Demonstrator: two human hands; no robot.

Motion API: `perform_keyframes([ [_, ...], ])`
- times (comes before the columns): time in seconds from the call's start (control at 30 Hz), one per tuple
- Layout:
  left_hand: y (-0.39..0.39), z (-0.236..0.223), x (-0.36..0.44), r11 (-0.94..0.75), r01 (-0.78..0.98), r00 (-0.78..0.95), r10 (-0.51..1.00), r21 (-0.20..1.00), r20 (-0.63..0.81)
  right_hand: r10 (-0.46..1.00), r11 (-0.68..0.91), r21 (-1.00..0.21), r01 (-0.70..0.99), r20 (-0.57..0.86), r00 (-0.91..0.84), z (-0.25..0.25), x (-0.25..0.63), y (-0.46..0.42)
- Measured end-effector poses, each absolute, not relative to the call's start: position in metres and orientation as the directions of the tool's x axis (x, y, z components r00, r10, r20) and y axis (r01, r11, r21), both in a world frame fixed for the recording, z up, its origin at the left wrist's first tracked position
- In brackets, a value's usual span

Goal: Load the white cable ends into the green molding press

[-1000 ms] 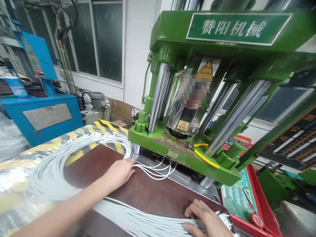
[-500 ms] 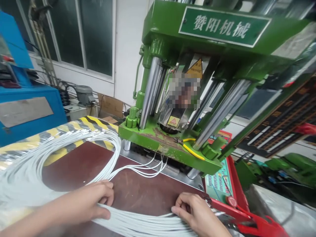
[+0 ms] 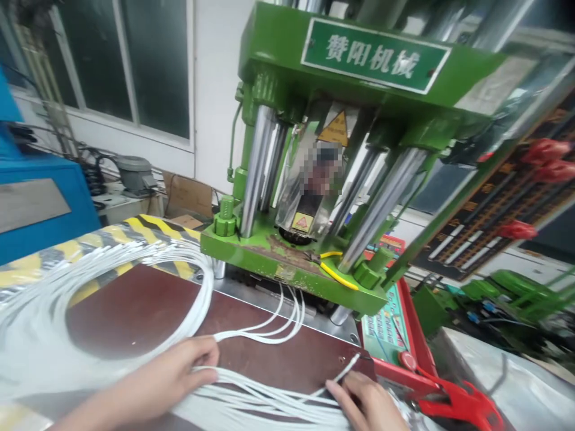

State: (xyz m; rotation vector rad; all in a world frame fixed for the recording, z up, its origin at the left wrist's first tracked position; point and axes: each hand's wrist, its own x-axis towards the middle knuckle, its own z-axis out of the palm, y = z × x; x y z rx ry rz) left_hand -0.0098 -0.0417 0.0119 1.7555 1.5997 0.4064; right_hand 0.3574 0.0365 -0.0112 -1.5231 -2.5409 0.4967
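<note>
A large loop of thin white cables (image 3: 112, 269) lies on a brown work surface (image 3: 135, 305) in front of a green press machine (image 3: 314, 161). My left hand (image 3: 179, 371) rests on the bundle of cables near the front edge, fingers pressed over the strands. My right hand (image 3: 363, 401) pinches a single white cable (image 3: 341, 372) and lifts its end above the bundle. A few cable ends (image 3: 278, 323) run under the machine's lower plate.
Yellow-handled pliers (image 3: 335, 269) lie on the machine's green base. A red-framed control panel (image 3: 386, 323) with buttons stands right of the surface. A blue machine (image 3: 36, 203) is at the far left. Yellow-black hazard tape (image 3: 148, 230) edges the table.
My left hand drew back from near the machine onto the cable bundle. My right hand has picked out one cable and raised its end. The view shifted right.
</note>
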Motion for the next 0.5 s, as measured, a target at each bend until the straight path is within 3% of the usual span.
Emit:
perform_keyframes([
  [0.07, -0.037, 0.017, -0.001, 0.038, 0.692, 0.206, 0.947, 0.721, -0.247, 0.894, 0.409, -0.32, 0.855, -0.048, -0.446, -0.009, 0.365, 0.04],
  [0.23, -0.032, 0.019, 0.001, 0.054, 0.67, 0.25, 0.922, 0.74, -0.294, 0.841, 0.534, -0.279, 0.798, 0.081, -0.535, 0.006, 0.349, 0.04],
  [0.37, -0.032, 0.016, 0.0, 0.046, 0.675, 0.265, 0.917, 0.737, -0.299, 0.894, 0.409, -0.191, 0.892, -0.112, -0.433, 0.013, 0.344, 0.037],
  [0.43, -0.032, 0.016, 0.0, 0.051, 0.685, 0.256, 0.917, 0.727, -0.306, 0.89, 0.412, -0.225, 0.883, -0.11, -0.443, 0.017, 0.342, 0.044],
  [0.5, -0.029, 0.017, 0.001, 0.066, 0.69, 0.244, 0.916, 0.721, -0.318, 0.891, 0.437, -0.272, 0.857, -0.002, -0.455, 0.021, 0.332, 0.058],
])
